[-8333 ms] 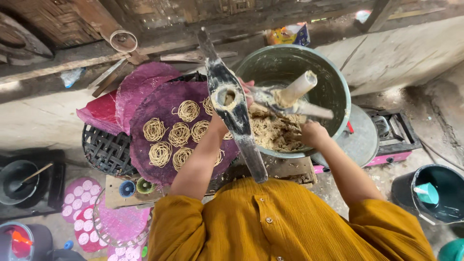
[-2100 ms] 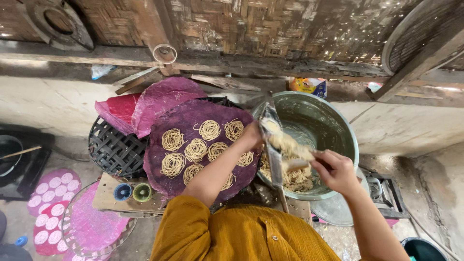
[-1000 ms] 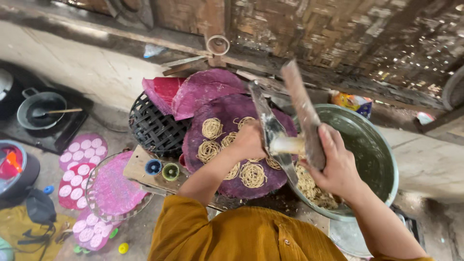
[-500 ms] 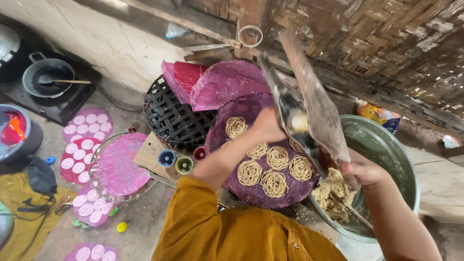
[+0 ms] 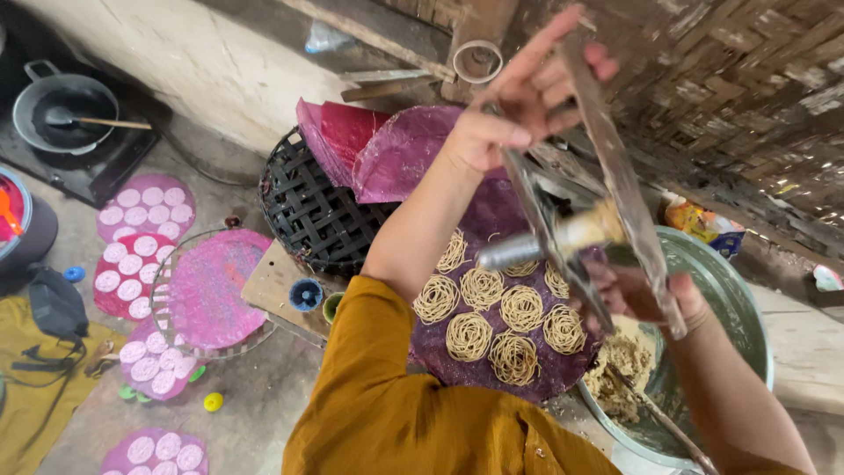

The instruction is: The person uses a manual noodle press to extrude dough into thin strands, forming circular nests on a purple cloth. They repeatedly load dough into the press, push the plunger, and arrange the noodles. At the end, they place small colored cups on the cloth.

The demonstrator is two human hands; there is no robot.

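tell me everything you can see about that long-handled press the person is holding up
The press is a hinged tool of two long, flat, worn handles, dull grey-brown, spread apart in a narrow V. Between them sit a shiny metal cylinder and a plug smeared with pale dough. It is held tilted above the purple mat of noodle coils. The left hand grips the upper ends of the handles; the right hand is at the lower part, beside the green basin.
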